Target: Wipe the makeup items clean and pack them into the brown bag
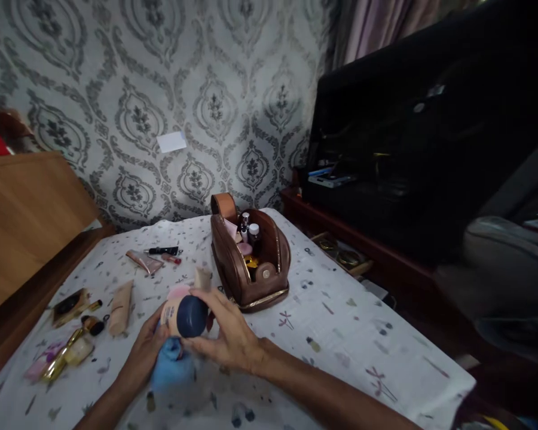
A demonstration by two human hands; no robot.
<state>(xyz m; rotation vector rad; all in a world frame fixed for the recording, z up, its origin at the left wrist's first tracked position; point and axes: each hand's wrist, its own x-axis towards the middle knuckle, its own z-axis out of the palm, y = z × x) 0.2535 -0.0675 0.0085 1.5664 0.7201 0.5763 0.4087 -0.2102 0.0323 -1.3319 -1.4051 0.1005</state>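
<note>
A jar (185, 316) with a dark blue lid and a pale peach body is held between my two hands above the white patterned cloth. My left hand (147, 346) grips its body end, with a blue cloth (173, 365) hanging just below the fingers. The fingers of my right hand (228, 332) are wrapped round the lid. Just behind the jar are a pink round item (179, 291) and a small beige tube (202, 278). An open brown bag (251, 263), holding bottles and other small items, stands beyond my right hand.
Tubes (144, 261), a beige tube (121, 307), a compact (69, 306), a brush (92, 325) and a gold item (63, 356) lie on the left of the patterned cloth (323, 358). A wooden panel (31, 209) borders the left; a large black screen (407, 137) stands at right.
</note>
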